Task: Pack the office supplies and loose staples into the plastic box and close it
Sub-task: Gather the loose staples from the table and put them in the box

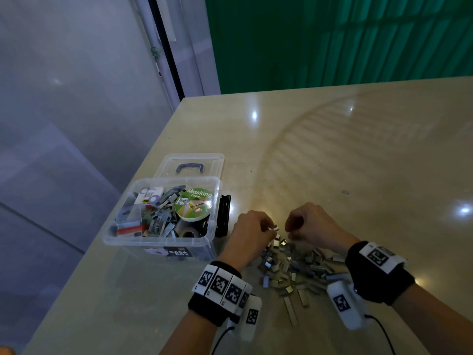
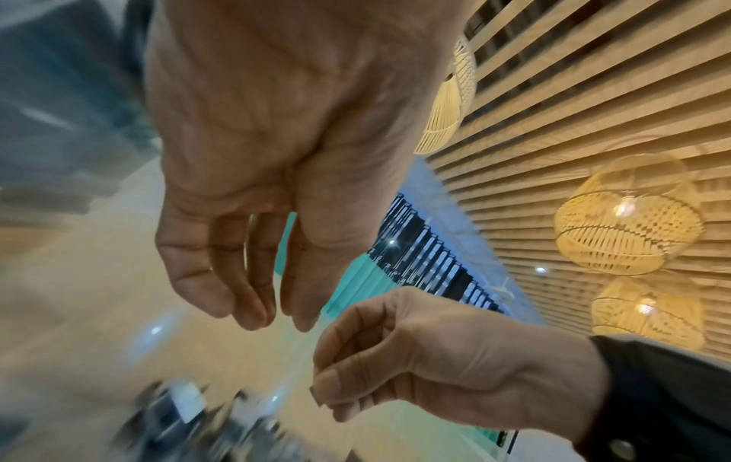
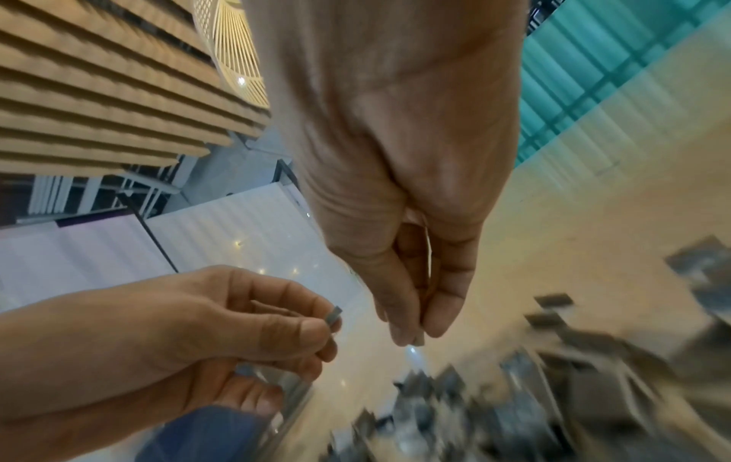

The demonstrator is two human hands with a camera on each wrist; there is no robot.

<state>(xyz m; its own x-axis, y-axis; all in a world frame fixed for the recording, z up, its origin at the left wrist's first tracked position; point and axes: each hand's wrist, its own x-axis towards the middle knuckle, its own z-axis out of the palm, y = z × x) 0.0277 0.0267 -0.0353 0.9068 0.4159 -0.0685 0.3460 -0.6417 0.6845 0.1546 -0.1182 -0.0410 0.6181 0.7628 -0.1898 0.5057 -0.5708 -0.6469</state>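
The clear plastic box (image 1: 212, 242) stands open on the table's left part, its lid (image 1: 189, 160) lying back behind it. Inside lie a masking tape roll (image 1: 194, 204), small packets and many staple strips. A pile of loose staples (image 1: 294, 270) is spread on the table between my wrists. My left hand (image 1: 271, 230) hovers over the pile's far end and pinches a short staple strip (image 3: 333, 314) between thumb and forefinger. My right hand (image 1: 290, 235) is just to its right, fingertips (image 3: 411, 331) pressed together on a small staple piece.
A black object (image 1: 224, 216) leans against the box's right wall. One stray staple (image 1: 345, 192) lies farther back on the beige table (image 1: 358, 149). The table's left edge (image 1: 122, 201) runs close beside the box, with the floor below.
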